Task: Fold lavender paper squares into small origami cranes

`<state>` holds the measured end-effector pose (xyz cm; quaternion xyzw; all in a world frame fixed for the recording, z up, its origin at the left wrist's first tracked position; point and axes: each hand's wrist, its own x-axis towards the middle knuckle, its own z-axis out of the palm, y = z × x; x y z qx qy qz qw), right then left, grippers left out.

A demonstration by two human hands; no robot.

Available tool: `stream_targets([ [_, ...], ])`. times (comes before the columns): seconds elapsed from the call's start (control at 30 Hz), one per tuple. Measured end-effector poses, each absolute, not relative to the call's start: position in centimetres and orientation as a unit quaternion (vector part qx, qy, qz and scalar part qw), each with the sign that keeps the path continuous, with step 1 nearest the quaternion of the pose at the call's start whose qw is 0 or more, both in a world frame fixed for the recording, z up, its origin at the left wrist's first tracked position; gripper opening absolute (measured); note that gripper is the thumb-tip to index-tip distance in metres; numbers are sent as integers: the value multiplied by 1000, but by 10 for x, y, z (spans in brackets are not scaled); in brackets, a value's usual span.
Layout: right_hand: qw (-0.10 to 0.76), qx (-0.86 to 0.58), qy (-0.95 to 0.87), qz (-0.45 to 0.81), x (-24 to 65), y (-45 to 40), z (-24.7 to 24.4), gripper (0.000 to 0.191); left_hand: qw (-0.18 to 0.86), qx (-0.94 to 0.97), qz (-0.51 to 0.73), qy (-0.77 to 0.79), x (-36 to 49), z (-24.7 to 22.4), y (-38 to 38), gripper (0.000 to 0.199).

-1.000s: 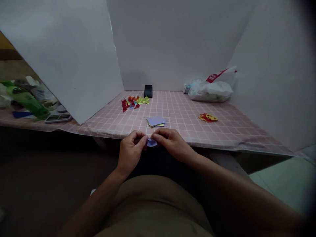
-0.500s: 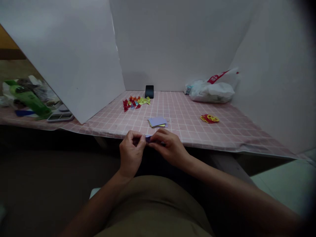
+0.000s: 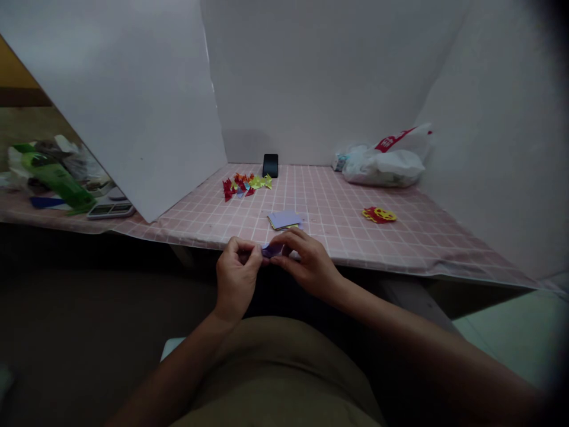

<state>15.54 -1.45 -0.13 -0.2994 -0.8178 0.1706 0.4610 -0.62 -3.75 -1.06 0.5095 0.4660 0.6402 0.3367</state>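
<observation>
A small piece of purple paper (image 3: 270, 251) is held between my two hands at the table's front edge. My left hand (image 3: 237, 267) pinches its left end between thumb and fingers. Closed on the right part is my right hand (image 3: 306, 261), thumb below and fingers above. The paper looks folded, though my fingers cover much of it. Just beyond lies a stack of square paper sheets (image 3: 284, 220), purple on top with yellow showing beneath. Farther back is a cluster of small folded paper pieces (image 3: 240, 185) in red, orange, yellow and blue.
A black phone-like object (image 3: 270, 166) stands near the back panel. To the right are red and yellow cutout shapes (image 3: 379, 214) and a white plastic bag (image 3: 384, 163). On the left, past a white panel (image 3: 133, 107), sit a scale (image 3: 111, 210) and a green bottle (image 3: 57, 178).
My right fingers have parted a little from the thumb, and more of the purple paper shows between my hands. The left hand keeps its pinch.
</observation>
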Motion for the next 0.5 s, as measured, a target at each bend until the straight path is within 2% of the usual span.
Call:
stream_targets([
  [0.17,450,-284,-831,162,156,-13,-3,11,353,506,635,464,-7,-11,-37,16],
  [0.5,448,-323,-819,156,154,-17,-2,17,290,538,654,446,-2,-14,-40,13],
])
